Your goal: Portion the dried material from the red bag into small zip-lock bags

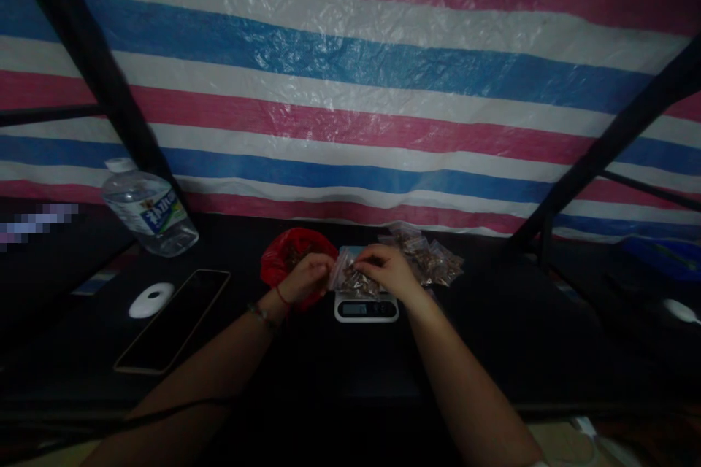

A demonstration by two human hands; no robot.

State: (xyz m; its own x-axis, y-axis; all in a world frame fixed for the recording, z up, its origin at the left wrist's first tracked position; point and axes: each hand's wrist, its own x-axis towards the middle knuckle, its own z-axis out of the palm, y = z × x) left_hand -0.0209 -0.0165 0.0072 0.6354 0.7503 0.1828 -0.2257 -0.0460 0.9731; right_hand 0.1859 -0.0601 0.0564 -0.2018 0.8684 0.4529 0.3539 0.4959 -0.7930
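Note:
A small clear zip bag [358, 283] of brown pieces lies on a white digital scale [366, 312], partly covering its platform. My left hand [311, 276] is closed at the bag's left edge, gripping it by the zip strip. From the right, my right hand [388, 271] reaches over the bag, its fingertips pinched together at the brown pieces; what they hold is too small to make out. Behind my left hand sits an open red plastic bag [274, 252] with more brown pieces inside. Several filled zip bags [430, 259] are heaped behind my right hand.
On the left stand a large clear bottle [147, 208], a white oval object [152, 300] and a phone [174, 321] lying flat. Dark slanted posts [104, 80] frame both sides. A striped plastic sheet [350, 109] hangs behind the black table. A blue tray [662, 259] is at far right.

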